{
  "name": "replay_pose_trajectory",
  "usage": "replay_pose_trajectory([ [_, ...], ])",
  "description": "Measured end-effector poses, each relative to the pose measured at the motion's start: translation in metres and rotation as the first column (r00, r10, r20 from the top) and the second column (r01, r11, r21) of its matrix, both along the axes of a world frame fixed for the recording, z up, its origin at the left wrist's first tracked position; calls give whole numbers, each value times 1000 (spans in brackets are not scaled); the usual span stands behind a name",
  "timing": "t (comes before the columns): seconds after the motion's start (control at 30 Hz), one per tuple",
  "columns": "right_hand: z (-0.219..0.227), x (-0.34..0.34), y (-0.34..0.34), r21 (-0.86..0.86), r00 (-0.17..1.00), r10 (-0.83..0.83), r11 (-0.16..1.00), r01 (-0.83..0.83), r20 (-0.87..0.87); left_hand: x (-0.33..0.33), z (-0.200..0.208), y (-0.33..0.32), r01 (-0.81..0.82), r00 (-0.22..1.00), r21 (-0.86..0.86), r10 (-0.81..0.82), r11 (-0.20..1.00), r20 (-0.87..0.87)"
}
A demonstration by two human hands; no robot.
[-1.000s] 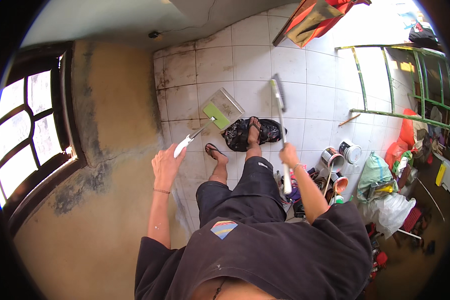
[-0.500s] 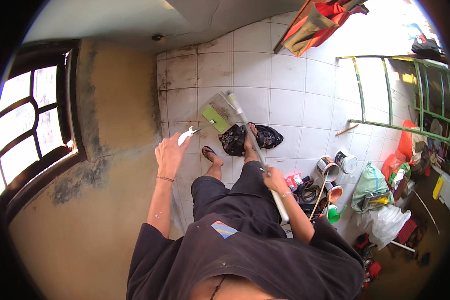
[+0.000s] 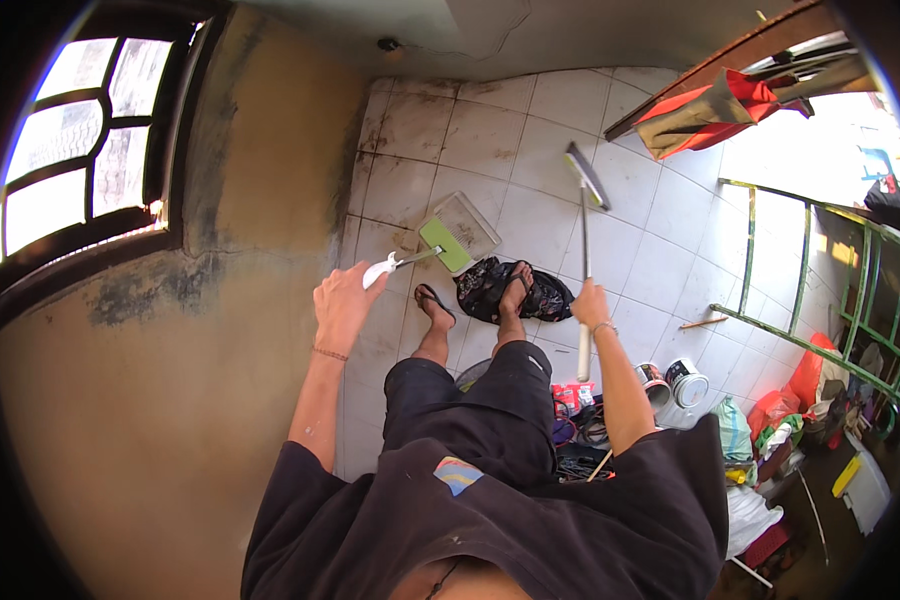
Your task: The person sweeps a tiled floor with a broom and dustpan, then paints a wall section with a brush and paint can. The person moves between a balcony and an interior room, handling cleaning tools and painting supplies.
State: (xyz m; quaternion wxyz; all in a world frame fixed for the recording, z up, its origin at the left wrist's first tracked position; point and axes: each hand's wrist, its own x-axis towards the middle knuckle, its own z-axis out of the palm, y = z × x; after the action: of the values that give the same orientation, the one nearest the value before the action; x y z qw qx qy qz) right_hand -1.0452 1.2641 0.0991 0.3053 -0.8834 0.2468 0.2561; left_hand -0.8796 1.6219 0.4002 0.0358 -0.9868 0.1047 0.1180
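My left hand [image 3: 342,305] grips the white handle of a long-handled dustpan [image 3: 458,238] whose green and clear pan rests on the white tiled floor ahead of my feet. My right hand [image 3: 590,305] holds a long-handled broom [image 3: 584,215] upright, its dark brush head pointing away over the tiles. A dark patterned cloth [image 3: 495,288] lies under my right sandalled foot [image 3: 515,285]. My left foot [image 3: 433,303] stands just beside the cloth.
A stained yellow wall with a barred window [image 3: 80,190] runs along my left. Two paint tins [image 3: 673,383], bags and clutter sit at my right. A green metal railing [image 3: 805,300] and a red cloth on a wooden beam [image 3: 715,105] are at the far right.
My right hand swung the broom from across the dustpan and cloth out to the right and stood it upright. My left hand keeps the dustpan in about the same spot.
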Motion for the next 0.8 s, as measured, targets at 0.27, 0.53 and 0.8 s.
replay_pose_trajectory([
  [0.27,21,-49,126,267,948,314,910,-318,59,16,-13,-11,-32,998,27,33,999,-57],
  [0.53,93,-83,99,390,977,47,912,-126,206,19,3,52,37,999,-16,-37,999,-17],
  [0.8,55,-82,93,133,985,-33,991,10,171,26,21,111,84,996,-16,-84,996,-26],
])
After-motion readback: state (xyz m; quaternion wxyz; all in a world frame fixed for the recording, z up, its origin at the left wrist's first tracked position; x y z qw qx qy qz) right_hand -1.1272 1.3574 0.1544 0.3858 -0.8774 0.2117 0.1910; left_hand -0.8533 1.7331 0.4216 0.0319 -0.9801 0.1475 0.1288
